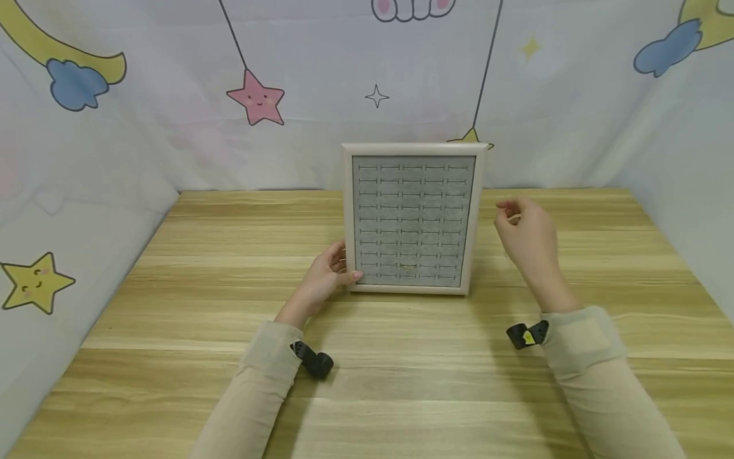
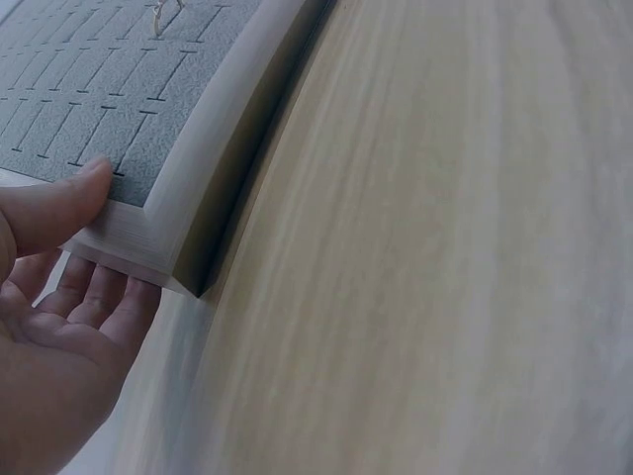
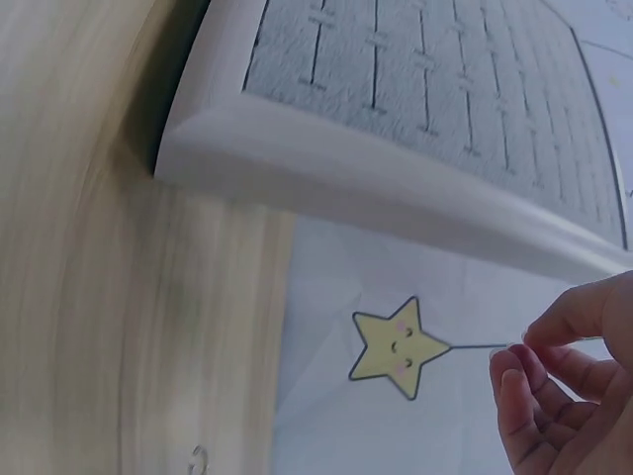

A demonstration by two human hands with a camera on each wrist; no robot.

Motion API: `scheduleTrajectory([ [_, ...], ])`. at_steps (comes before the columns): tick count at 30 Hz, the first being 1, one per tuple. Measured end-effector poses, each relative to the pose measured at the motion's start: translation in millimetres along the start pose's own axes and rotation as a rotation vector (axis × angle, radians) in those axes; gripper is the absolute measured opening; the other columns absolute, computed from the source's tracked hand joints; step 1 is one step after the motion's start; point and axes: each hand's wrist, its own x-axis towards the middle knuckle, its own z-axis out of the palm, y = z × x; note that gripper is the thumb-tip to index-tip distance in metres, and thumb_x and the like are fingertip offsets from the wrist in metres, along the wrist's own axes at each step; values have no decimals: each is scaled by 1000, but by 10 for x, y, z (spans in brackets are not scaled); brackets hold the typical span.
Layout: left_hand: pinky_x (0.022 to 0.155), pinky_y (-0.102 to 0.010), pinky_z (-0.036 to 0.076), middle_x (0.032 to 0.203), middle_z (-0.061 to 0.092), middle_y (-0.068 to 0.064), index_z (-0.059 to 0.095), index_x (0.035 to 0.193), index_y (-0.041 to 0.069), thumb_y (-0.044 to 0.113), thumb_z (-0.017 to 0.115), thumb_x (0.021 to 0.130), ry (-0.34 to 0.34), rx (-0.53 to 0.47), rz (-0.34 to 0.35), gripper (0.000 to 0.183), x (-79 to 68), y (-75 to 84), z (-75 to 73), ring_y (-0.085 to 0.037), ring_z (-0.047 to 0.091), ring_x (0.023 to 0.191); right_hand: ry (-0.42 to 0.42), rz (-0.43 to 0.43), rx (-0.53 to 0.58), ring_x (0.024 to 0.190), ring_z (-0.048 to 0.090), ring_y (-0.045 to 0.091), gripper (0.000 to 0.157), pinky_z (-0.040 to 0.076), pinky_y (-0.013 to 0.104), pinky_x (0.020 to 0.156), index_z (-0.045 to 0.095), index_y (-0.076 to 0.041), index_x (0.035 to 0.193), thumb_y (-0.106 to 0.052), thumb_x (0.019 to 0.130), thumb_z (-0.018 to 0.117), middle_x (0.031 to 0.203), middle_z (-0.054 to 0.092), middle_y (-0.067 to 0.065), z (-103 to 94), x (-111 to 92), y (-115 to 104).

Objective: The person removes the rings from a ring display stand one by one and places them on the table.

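Note:
A pale-framed display board [image 1: 413, 150] with a grey slotted panel stands upright on the table. My left hand [image 1: 328, 274] grips its lower left edge, thumb on the front and fingers behind, as the left wrist view also shows. A small gold ring [image 1: 408, 266] sits in a slot near the panel's bottom. Right of the board, my right hand [image 1: 530, 239] hovers apart from it with loosely curled fingers. Thumb and fingertips [image 3: 524, 356] come together in the right wrist view, and nothing shows between them. A small ring-like piece [image 3: 199, 460] lies on the table nearby.
The wooden table [image 1: 229, 255] reaches back to a white curtain [image 1: 321, 115] printed with stars and clouds. White walls of cloth stand at the left and right. A black wrist camera [image 1: 314, 361] is strapped to the left sleeve, another camera [image 1: 524, 335] to the right.

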Motion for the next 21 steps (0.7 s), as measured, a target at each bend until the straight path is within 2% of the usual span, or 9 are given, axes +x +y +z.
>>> scheduleTrajectory([
  [4, 115, -44, 33, 150, 38, -18, 26, 150, 5, -5, 63, 86, 0, 3, 3, 74, 3, -4, -2, -34, 38, 139, 10, -14, 30, 92, 64, 31, 33, 46, 29, 68, 62, 1, 116, -15, 94, 43, 100, 62, 17, 20, -31, -106],
  [6, 115, -44, 34, 150, 38, -18, 26, 149, 5, -5, 63, 86, 0, 2, 7, 74, 4, -8, -5, -34, 38, 139, 16, -37, 49, 92, 64, 31, 33, 47, 29, 70, 62, 1, 117, -15, 94, 44, 100, 62, 17, 35, -50, -153],
  [11, 114, -45, 34, 149, 38, -19, 27, 149, 4, -5, 62, 86, -1, 4, 18, 72, 13, -24, -8, -35, 39, 138, 37, -111, 96, 89, 64, 28, 30, 45, 18, 68, 61, 1, 116, -16, 95, 49, 99, 64, 16, 77, -94, -277],
  [13, 114, -46, 34, 150, 38, -20, 26, 149, 3, -4, 62, 87, -3, 8, 23, 72, 15, -27, -9, -35, 38, 138, 23, -149, 102, 89, 63, 27, 27, 46, 18, 69, 60, 2, 115, -14, 95, 52, 98, 64, 16, 101, -112, -329],
  [18, 114, -46, 35, 149, 38, -19, 26, 149, 4, -4, 62, 87, -4, 3, 24, 72, 9, -25, -9, -35, 39, 138, -133, -253, 60, 88, 64, 27, 23, 53, 36, 74, 61, 0, 113, -12, 94, 55, 99, 65, 16, 187, -183, -427],
  [21, 114, -46, 35, 149, 39, -18, 27, 149, 5, -4, 63, 87, -4, -5, 20, 72, 9, -27, -5, -34, 39, 138, -222, -311, -18, 85, 65, 25, 22, 55, 38, 75, 64, -2, 110, -14, 94, 56, 98, 69, 14, 275, -216, -450],
])
